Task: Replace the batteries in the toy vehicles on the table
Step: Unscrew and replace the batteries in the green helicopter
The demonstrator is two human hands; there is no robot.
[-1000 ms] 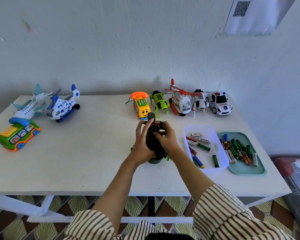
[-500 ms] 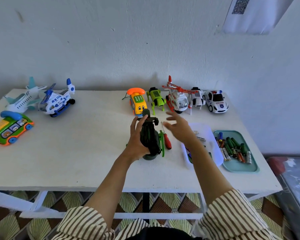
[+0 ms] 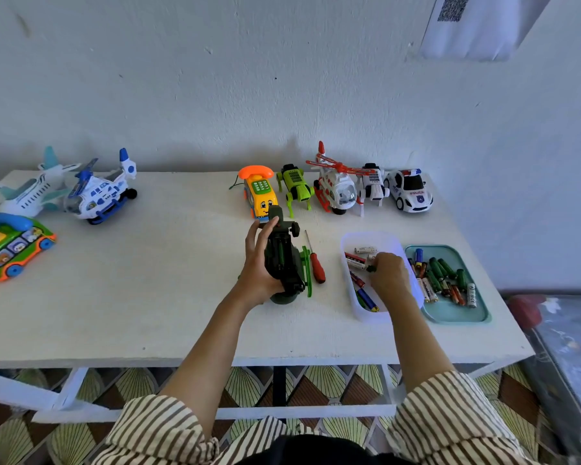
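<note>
Batteries (image 3: 355,260) lie in white tray (image 3: 366,316), teal tray (image 3: 450,312); right hand (image 3: 388,273) pinches one.

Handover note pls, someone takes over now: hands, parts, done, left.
Left hand grips the dark green toy, underside up, battery bay uncovered.
Right hand is in the white bin, fingers pinching a battery.
Screwdriver lies on the table beside the toy; teal tray holds more batteries.
Done: bay opened. Left: fit batteries, close the bay, then the back-row toys.
</note>
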